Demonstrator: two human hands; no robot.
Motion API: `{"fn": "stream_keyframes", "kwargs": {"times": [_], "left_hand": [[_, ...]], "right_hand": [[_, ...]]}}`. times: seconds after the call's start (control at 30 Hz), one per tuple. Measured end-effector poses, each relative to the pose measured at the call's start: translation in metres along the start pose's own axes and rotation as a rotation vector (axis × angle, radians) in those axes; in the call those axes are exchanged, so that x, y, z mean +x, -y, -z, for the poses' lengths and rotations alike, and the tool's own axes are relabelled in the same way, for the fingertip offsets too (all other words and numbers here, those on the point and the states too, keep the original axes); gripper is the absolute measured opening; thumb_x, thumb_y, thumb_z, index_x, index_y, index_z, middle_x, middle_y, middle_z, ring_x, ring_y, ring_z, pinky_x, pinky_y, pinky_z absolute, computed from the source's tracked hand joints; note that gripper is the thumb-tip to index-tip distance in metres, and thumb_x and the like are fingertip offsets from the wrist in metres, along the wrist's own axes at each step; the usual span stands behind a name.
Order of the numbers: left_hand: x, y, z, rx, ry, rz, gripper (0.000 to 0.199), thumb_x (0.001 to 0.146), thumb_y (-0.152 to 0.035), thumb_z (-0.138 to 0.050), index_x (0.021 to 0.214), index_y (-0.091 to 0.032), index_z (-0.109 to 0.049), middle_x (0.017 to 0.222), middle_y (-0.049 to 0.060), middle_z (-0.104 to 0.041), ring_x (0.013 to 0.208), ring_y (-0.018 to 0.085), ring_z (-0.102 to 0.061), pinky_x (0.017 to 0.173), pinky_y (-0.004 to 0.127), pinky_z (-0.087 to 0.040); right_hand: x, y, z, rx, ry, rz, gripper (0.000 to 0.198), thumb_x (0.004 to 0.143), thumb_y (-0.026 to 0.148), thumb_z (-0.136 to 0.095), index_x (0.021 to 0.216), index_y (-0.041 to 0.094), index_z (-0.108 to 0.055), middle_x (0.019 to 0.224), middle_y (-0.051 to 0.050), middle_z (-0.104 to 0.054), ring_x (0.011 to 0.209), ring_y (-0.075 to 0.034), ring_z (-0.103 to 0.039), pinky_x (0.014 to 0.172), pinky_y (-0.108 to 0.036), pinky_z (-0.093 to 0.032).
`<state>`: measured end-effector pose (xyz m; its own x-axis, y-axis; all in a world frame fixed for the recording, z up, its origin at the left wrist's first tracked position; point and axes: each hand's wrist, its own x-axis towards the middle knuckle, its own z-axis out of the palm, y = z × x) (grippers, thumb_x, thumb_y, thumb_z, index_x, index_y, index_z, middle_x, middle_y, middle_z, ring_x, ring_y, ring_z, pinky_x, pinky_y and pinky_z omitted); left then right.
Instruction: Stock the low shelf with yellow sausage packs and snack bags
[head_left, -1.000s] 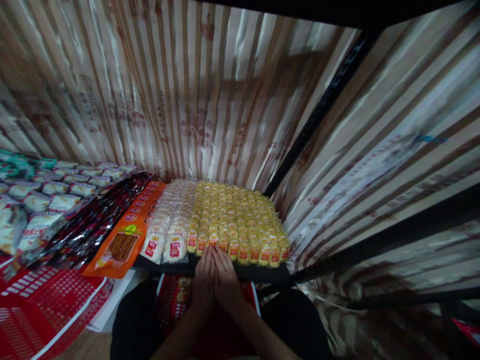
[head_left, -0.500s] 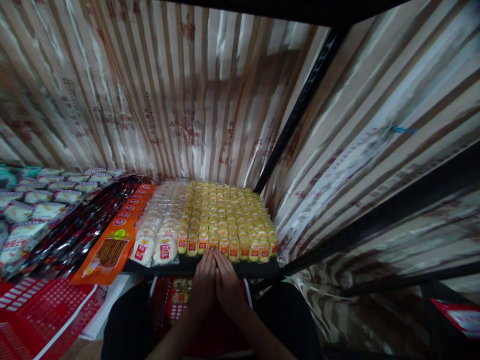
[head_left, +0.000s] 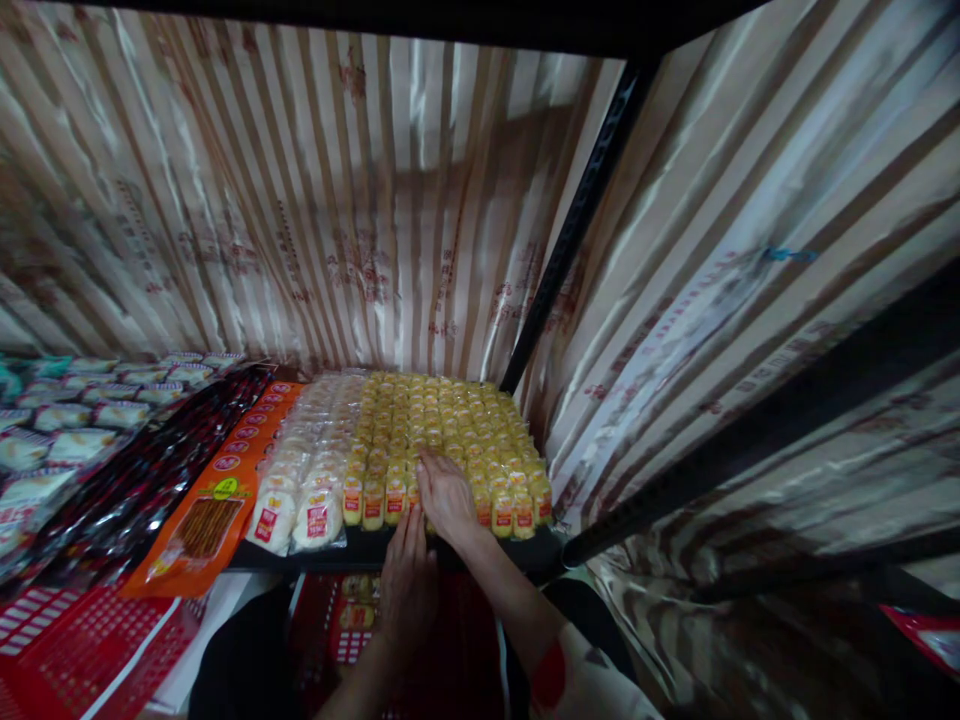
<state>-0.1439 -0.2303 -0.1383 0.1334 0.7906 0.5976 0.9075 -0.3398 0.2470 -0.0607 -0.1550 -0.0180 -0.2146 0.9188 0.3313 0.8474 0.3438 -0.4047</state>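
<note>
Rows of small yellow packaged snack cakes (head_left: 450,410) with red and orange labels stand on a dark shelf (head_left: 480,545). My right hand (head_left: 448,500) lies over the front rows, palm down, fingers stretched out and holding nothing. Just left of it and lower, my left hand (head_left: 409,575) has its fingers straight, the tips against or very near the front of the yellow packs. It too appears to hold nothing. Below my hands, between my knees, is a red basket (head_left: 491,620) with a few yellow packs (head_left: 358,612) in it.
White round packaged cakes (head_left: 316,515), an orange snack bag (head_left: 199,525), dark shiny packets (head_left: 112,480) and white packets (head_left: 56,450) line the shelf leftward. Another red basket (head_left: 112,650) stands lower left. Black shelf posts (head_left: 570,250) and a striped curtain (head_left: 375,200) bound the space.
My right hand has moved forward and up onto the yellow packs, away from my left hand, which stays near the shelf front. The view has shifted slightly.
</note>
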Motion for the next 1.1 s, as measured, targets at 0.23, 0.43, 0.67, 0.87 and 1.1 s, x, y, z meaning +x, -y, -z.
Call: {"fn": "stream_keyframes", "kwargs": {"times": [0.23, 0.43, 0.67, 0.87, 1.1], "left_hand": [[-0.002, 0.002, -0.004, -0.018, -0.013, 0.018, 0.059, 0.088, -0.01, -0.032, 0.145, -0.012, -0.016, 0.14, 0.014, -0.043, 0.131, 0.024, -0.036, 0.098, 0.041, -0.043], [-0.002, 0.002, -0.006, -0.022, -0.007, -0.001, 0.062, 0.088, -0.009, -0.033, 0.146, -0.01, -0.009, 0.141, 0.014, -0.04, 0.133, 0.025, -0.033, 0.1, 0.04, -0.041], [-0.003, 0.003, -0.006, -0.02, 0.043, 0.019, 0.064, 0.089, -0.012, -0.033, 0.146, -0.015, -0.006, 0.145, 0.011, -0.036, 0.134, 0.024, -0.031, 0.099, 0.04, -0.04], [-0.001, 0.001, -0.001, -0.05, 0.069, 0.04, 0.062, 0.09, -0.015, -0.032, 0.146, -0.016, -0.007, 0.145, 0.01, -0.035, 0.135, 0.023, -0.029, 0.1, 0.039, -0.035], [0.006, -0.003, 0.006, 0.015, 0.072, 0.041, 0.064, 0.088, -0.011, -0.035, 0.146, -0.015, -0.008, 0.144, 0.008, -0.037, 0.135, 0.021, -0.028, 0.101, 0.036, -0.032]], "right_hand": [[0.067, 0.005, 0.002, -0.096, 0.202, -0.109, 0.054, 0.094, 0.039, -0.027, 0.133, 0.006, -0.045, 0.137, -0.016, -0.045, 0.13, -0.025, -0.038, 0.109, -0.039, -0.028], [0.077, 0.0, -0.019, -0.139, 0.34, -0.125, 0.06, 0.094, 0.043, -0.028, 0.136, 0.002, -0.039, 0.141, -0.019, -0.039, 0.135, -0.025, -0.031, 0.112, -0.041, -0.016], [0.103, -0.014, -0.019, -0.126, 0.27, -0.177, 0.069, 0.093, 0.049, -0.022, 0.14, -0.001, -0.028, 0.148, -0.019, -0.024, 0.139, -0.026, -0.019, 0.112, -0.042, -0.014], [0.121, -0.017, -0.034, -0.163, 0.305, -0.143, 0.066, 0.093, 0.046, -0.023, 0.14, 0.0, -0.03, 0.146, -0.018, -0.03, 0.139, -0.024, -0.019, 0.114, -0.042, -0.006], [0.133, -0.019, -0.032, -0.165, 0.346, -0.214, 0.07, 0.092, 0.05, -0.017, 0.143, 0.002, -0.022, 0.151, -0.014, -0.019, 0.141, -0.022, -0.011, 0.114, -0.036, -0.004]]}}
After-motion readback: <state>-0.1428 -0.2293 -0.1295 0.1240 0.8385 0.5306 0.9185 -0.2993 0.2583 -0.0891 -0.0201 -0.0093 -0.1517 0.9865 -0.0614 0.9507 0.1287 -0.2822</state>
